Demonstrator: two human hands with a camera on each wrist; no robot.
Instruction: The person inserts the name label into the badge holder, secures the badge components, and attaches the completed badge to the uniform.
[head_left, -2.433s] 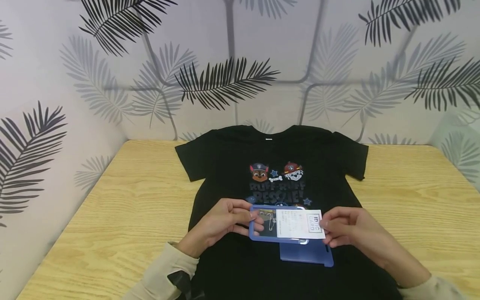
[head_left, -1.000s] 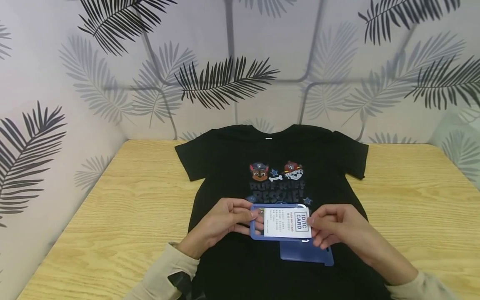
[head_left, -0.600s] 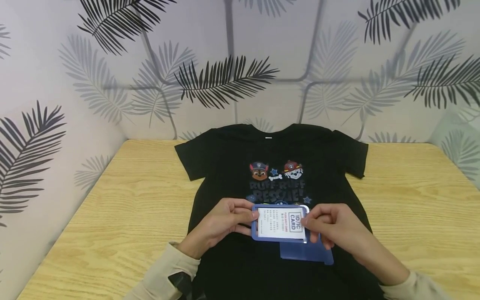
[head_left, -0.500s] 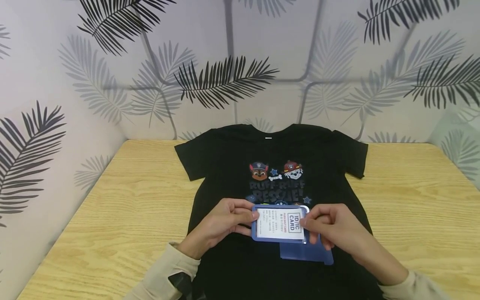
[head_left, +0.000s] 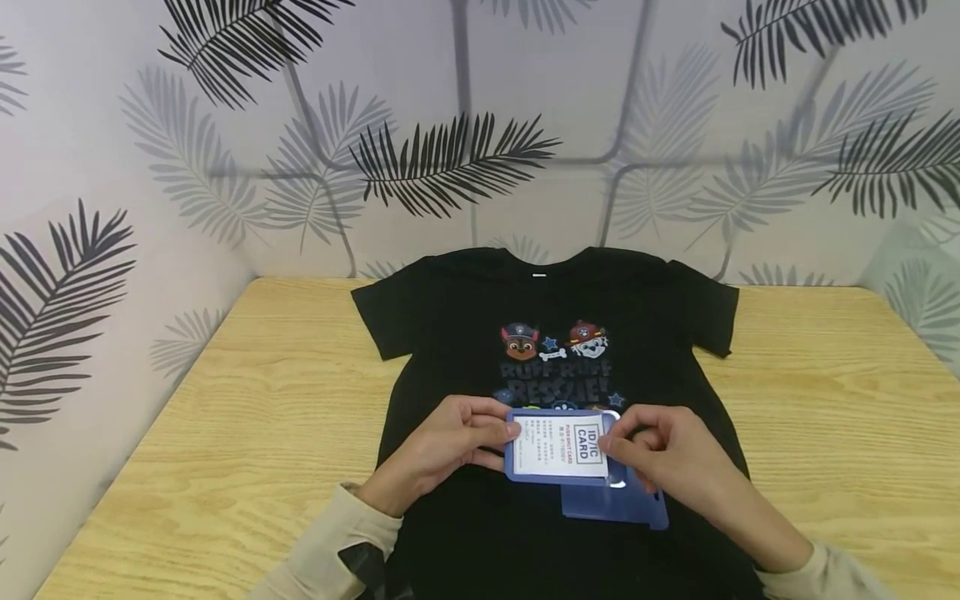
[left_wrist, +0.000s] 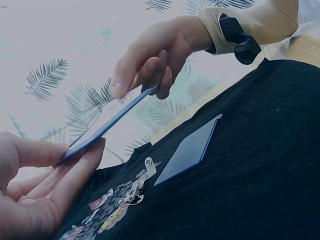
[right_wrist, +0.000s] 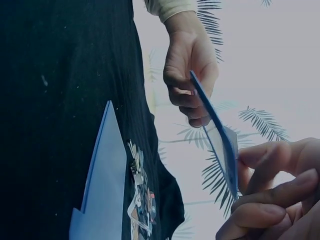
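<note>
White rectangular printed card (head_left: 551,450), seemingly almost inserted, lies in the blue plastic frame (head_left: 555,480) my left hand (head_left: 450,437) pinches at nine o'clock; my right hand (head_left: 678,450), pinching the card at three, should nudge it level.

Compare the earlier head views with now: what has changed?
The white card, which stuck out past the right end of the blue frame, has slid left and now lies within its outline. The right hand has moved left with it. Unchanged: the left hand gripping the frame, the blue flat piece on the black T-shirt.
</note>
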